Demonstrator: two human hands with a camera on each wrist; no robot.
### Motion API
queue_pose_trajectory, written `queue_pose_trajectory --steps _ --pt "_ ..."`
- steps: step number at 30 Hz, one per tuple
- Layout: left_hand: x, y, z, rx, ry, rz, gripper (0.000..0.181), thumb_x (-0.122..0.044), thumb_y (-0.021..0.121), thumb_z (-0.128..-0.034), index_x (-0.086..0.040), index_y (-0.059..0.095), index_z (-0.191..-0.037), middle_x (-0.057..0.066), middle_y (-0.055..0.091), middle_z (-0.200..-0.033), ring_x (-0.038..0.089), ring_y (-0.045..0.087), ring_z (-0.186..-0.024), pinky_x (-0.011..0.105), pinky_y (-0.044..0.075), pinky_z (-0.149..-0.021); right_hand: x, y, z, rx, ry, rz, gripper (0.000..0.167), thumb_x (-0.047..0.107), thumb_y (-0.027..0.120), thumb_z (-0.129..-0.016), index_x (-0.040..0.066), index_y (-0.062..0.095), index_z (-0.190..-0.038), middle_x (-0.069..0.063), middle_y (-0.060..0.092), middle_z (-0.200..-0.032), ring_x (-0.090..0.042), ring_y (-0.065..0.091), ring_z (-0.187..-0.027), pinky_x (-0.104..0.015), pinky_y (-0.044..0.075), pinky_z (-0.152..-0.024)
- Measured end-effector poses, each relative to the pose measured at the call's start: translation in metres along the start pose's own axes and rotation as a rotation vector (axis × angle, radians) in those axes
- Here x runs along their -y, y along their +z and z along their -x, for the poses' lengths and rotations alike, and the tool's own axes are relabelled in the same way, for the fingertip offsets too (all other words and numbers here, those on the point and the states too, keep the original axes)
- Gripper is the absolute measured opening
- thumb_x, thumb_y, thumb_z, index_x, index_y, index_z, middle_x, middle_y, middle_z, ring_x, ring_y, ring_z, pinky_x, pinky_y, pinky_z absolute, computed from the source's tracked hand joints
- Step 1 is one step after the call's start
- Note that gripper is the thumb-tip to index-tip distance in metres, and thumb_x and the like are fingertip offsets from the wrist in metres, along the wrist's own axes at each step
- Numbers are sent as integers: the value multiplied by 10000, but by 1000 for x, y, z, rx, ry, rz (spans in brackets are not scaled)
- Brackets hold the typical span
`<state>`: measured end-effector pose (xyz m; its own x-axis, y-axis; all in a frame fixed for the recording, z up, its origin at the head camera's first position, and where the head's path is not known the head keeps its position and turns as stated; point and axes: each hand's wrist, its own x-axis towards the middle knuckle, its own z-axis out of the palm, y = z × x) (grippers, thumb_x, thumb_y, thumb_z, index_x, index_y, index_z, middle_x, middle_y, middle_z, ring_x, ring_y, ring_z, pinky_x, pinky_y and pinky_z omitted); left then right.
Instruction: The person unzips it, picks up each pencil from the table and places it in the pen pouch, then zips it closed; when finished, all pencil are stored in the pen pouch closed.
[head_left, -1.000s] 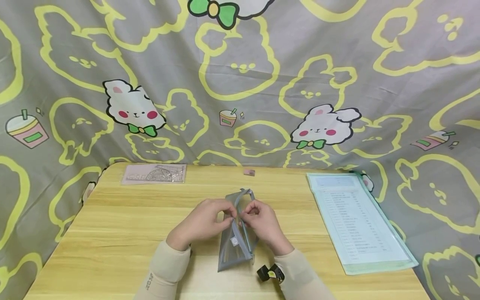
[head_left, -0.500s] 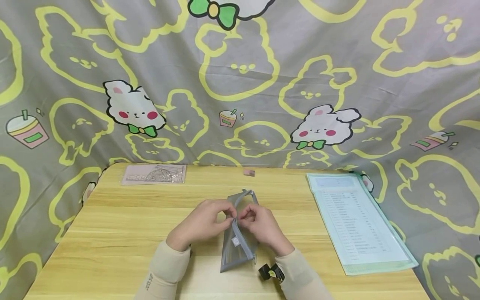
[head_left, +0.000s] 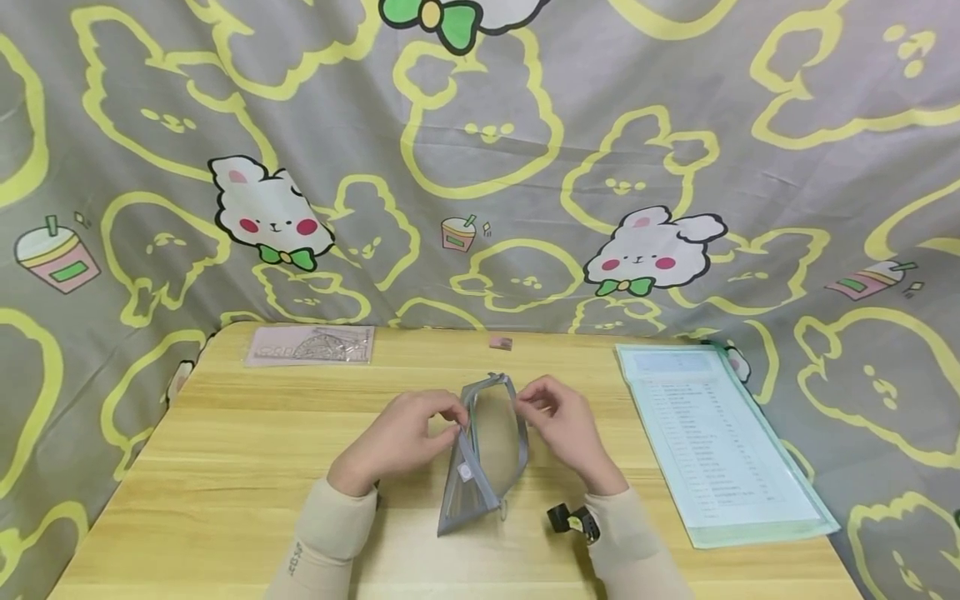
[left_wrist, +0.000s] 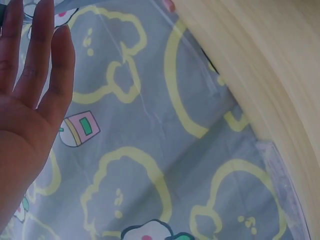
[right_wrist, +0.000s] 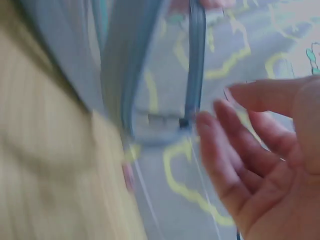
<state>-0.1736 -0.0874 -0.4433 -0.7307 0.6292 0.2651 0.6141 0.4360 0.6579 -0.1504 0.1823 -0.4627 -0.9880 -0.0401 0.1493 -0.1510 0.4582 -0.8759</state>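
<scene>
A grey zip pouch [head_left: 465,496], partly see-through, stands at the middle of the table with its mouth spread wide. My left hand [head_left: 401,433] pinches the left side of the mouth between thumb and fingers. At the right side, my right hand [head_left: 564,423] is by the rim, fingers loosely bent. The right wrist view has the thumb and fingers of that hand [right_wrist: 265,160] apart, with fingertips at or just beside the pouch edge [right_wrist: 196,60]. A thin teal strip [right_wrist: 102,20] shows along the pouch's inner left. In the left wrist view, the pouch is mostly out of frame.
A clear packet of drawing rulers [head_left: 311,346] lies at the back left. A small pink piece [head_left: 501,342] sits at the back middle. On the right is a green-edged document folder [head_left: 727,450] with a printed sheet. A patterned curtain [head_left: 517,167] hangs behind the wooden table [head_left: 247,450].
My right hand has moved right and slightly away from my left hand. The pouch mouth, nearly closed half a second ago, is now spread wide. The left hand stays at its side.
</scene>
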Motion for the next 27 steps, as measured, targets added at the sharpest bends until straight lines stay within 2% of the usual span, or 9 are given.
queue_pose_trajectory --steps 3,5,8,13,16,20,23,27 --pt "0 -1 0 -2 9 35 149 -65 722 -941 -205 742 -991 -133 747 -1002 84 709 -989 439 609 -921 -11 -12 -4 -123 1 -25 103 134 764 -966 118 729 -1063 -49 765 -1063 -154 698 -903 -248 575 -754" --pt "-1 -1 0 3 20 73 148 -63 716 -952 -199 743 -1003 -132 749 -1014 78 709 -992 434 609 -922 -20 -18 -7 -137 -1 -66 161 130 744 -984 84 706 -1133 -71 747 -1176 -157 689 -983 -234 571 -781" --pt "-2 -2 1 20 34 151 137 -66 704 -975 -189 742 -1021 -116 752 -1037 72 705 -1008 418 607 -940 -31 -23 -8 -83 -31 -159 258 88 715 -1001 35 647 -1244 -113 688 -1343 -154 663 -1115 -219 571 -847" --pt "-6 -4 3 37 91 261 133 -64 687 -996 -181 734 -1038 -67 758 -1056 81 696 -1003 378 600 -941 -36 -27 -6 88 -159 -363 387 -4 656 -1008 -47 539 -1375 -174 574 -1510 -179 606 -1308 -248 557 -1004" --pt "-8 -5 4 42 130 312 125 -65 680 -1005 -175 730 -1039 -51 756 -1048 88 698 -977 354 596 -920 -34 -28 -5 184 -206 -447 409 -16 617 -1023 -75 490 -1406 -88 605 -1493 -165 593 -1346 -264 533 -1057" --pt "-8 -4 3 44 138 357 92 -75 673 -1015 -143 728 -1045 7 761 -1046 91 699 -951 337 589 -908 -31 -29 -2 226 -204 -467 414 -36 642 -994 -92 500 -1378 62 689 -1331 -119 650 -1232 -251 554 -1004" --pt "-6 -3 2 45 112 364 84 -73 674 -1014 -125 730 -1049 34 765 -1054 91 696 -944 323 583 -906 -29 -29 0 213 -180 -436 402 -31 696 -958 -99 545 -1324 86 713 -1215 -107 682 -1096 -248 581 -933" --pt "-2 0 1 44 62 340 142 -48 660 -1006 -164 731 -1046 -10 764 -1074 92 687 -947 311 577 -887 -28 -29 -1 139 -133 -392 338 19 748 -947 -71 600 -1238 76 735 -1105 -123 700 -1004 -260 602 -875"
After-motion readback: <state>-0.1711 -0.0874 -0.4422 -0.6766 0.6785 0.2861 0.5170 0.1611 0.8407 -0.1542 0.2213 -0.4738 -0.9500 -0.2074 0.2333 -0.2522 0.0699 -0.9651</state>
